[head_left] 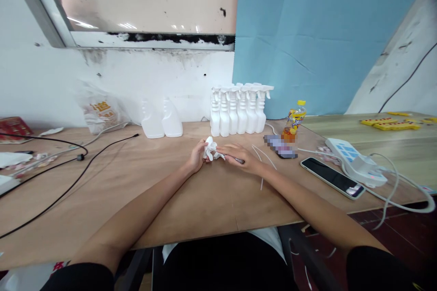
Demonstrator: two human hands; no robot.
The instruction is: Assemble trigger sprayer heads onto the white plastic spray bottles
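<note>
My left hand point(197, 156) is closed around a white spray-bottle trigger head point(210, 145), held just above the wooden table. In my right hand point(243, 156) is a slim dark-handled tool point(239, 160), its tip hidden among the white plastic. My right fingertips reach up to the trigger head. Beyond my hands two white bottles without spray heads point(172, 122) stand against the wall. To their right several white spray bottles point(241, 113) with trigger heads fitted are packed side by side. Thin white tubes point(262, 182) lie beside my right forearm.
A drink bottle with a yellow cap point(295, 120) stands at the right, near a phone point(332, 177) and a white power strip point(355, 161) with cables. Black cables point(85, 177) cross the left side. A plastic bag point(102, 111) sits at the wall. The table's front edge point(218, 238) is close to my body.
</note>
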